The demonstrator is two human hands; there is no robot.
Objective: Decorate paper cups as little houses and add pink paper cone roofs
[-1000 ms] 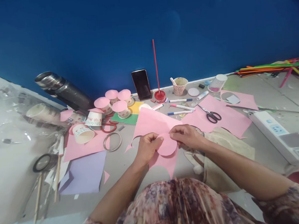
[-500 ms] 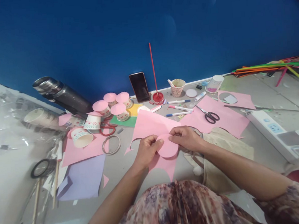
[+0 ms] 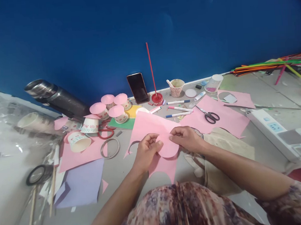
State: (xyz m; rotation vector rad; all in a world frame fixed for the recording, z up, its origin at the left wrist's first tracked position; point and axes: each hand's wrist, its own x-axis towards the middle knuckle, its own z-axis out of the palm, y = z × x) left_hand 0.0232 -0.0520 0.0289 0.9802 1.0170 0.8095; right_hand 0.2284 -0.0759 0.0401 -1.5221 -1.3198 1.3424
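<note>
Between my two hands is a pink paper circle (image 3: 168,148), held by its edges. My left hand (image 3: 148,150) pinches the circle's left side, thumb on top. On the opposite side, my right hand (image 3: 187,138) grips the upper right edge with thumb and fingers. Beneath the circle lies a larger pink paper sheet (image 3: 151,124) with curved pieces cut out of its edges. Several small paper cups (image 3: 121,118) topped with pink discs stand to the left. Black-handled scissors (image 3: 210,116) rest on another pink sheet (image 3: 232,121) at the right.
A dark flask (image 3: 60,101) leans at the back left, and a phone (image 3: 138,88) against the blue wall. Markers (image 3: 178,102), a tape ring (image 3: 110,148), purple paper (image 3: 80,184), a beige cloth (image 3: 226,152) and a power strip (image 3: 271,129) lie around the hands.
The view has shifted slightly, so the table things sit a little further left. Both hands keep their hold on the pink circle, which has barely moved.
</note>
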